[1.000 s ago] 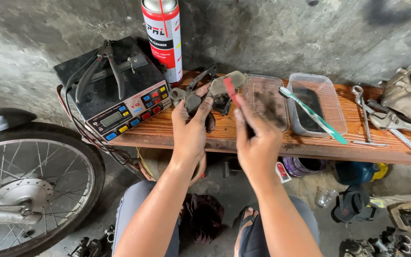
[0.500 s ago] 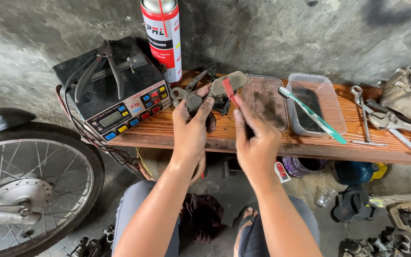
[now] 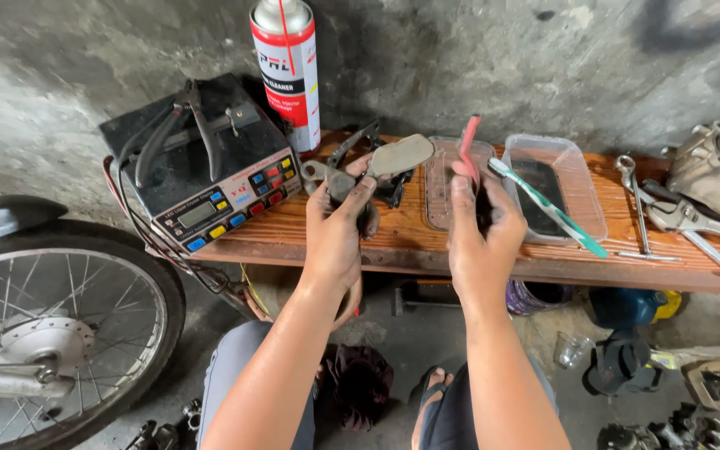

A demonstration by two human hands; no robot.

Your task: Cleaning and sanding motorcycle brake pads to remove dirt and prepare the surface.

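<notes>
the brake pad (image 3: 399, 155), a flat grey plate, is pinched at its lower end by the left hand (image 3: 337, 227) and held above the wooden worktop (image 3: 393, 242). the right hand (image 3: 481, 229) is curled around a red toothbrush (image 3: 467, 146) (its head points up). just beyond sit two clear plastic trays (image 3: 572, 179), one with a green toothbrush (image 3: 543, 204) across it. a battery charger (image 3: 202, 167) and a spray can (image 3: 287, 71) stand to the left, wrenches (image 3: 677, 218) to the right.
</notes>
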